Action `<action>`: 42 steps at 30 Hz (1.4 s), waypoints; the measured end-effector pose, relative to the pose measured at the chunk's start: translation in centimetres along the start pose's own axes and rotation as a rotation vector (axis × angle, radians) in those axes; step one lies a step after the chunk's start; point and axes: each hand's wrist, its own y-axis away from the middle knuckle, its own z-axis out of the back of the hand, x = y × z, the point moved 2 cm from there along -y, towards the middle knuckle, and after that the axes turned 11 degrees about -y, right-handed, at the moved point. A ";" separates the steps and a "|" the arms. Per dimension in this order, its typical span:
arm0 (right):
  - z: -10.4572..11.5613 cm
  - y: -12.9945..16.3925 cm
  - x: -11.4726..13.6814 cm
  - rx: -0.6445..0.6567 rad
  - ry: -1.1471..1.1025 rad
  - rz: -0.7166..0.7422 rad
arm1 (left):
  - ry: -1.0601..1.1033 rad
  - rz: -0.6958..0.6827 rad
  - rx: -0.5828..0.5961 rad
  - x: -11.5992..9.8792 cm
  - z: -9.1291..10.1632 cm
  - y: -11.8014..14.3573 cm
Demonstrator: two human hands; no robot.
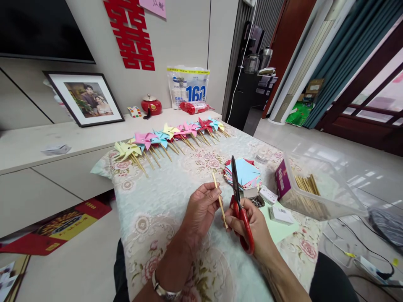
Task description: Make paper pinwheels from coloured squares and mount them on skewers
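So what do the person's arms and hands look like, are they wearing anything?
Both arms are bare, with no sleeves showing and no gloves. The left hand has a silver metal watch with a link band around its wrist. The right hand wears nothing that can be seen: no ring, no band. The fingers on both hands are bare too.

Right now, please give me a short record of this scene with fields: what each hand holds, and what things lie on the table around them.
left hand: holds a thin wooden stick, tilted, between the fingers
right hand: holds red-handled scissors, blades shut and pointing up
surface: table under a floral cloth
far edge: row of finished paper pinwheels in yellow, pink, blue and red
behind the scissors: stack of coloured paper squares
to the right: clear plastic box with more sticks inside
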 end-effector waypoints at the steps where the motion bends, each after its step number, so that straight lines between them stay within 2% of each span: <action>1: 0.0 0.0 0.0 -0.002 0.001 0.001 | 0.000 0.002 0.000 0.0 0.0 0.0; 23: -0.1 0.1 -0.1 -0.053 -0.015 0.030 | -0.016 0.010 0.017 -0.3 -0.3 0.4; 32: 0.5 -0.1 -0.6 -0.033 0.001 0.052 | -0.068 0.034 0.071 0.1 -0.7 0.6; 42: 0.6 -0.1 -1.0 -0.017 -0.017 0.008 | -0.097 0.008 0.038 0.1 -0.8 0.8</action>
